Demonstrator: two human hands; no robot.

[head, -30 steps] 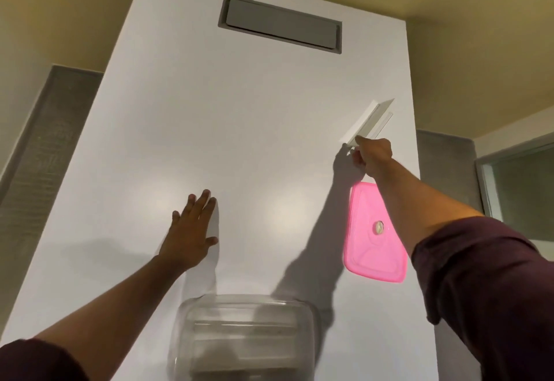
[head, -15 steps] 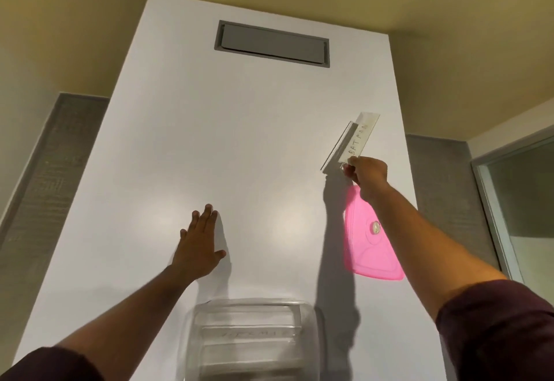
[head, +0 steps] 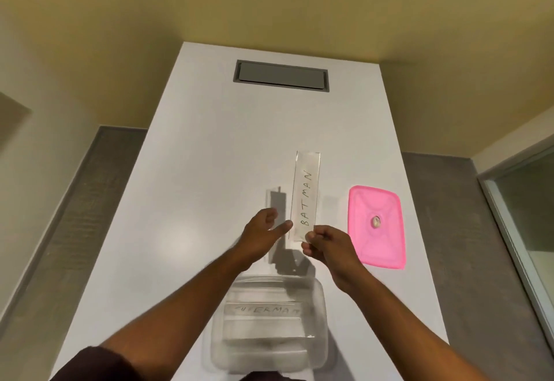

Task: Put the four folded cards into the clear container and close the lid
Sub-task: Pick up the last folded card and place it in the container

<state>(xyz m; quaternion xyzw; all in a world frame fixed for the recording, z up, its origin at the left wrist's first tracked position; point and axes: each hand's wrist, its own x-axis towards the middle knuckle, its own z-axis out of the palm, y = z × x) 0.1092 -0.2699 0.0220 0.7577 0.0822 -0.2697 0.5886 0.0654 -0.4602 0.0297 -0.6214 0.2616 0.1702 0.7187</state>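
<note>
Above the middle of a white table (head: 192, 171), a folded card (head: 306, 196) lettered "BATMAN" stands raised off the surface, pinched at its near end by the fingers of the right hand (head: 326, 245), which are closed on it. The left hand (head: 260, 235) is open just beside the card's near left edge, fingers spread, one fingertip at or almost at the edge; contact cannot be told. Directly below the hands, at the table's near edge, sits the clear container (head: 320, 320), lidless, with other folded cards (head: 263, 310) lying flat inside. The pink lid (head: 376, 226) lies flat to the right, near the table's right edge and apart from the container. Bare tabletop stretches left and beyond to a grey recessed hatch (head: 281, 76).
</note>
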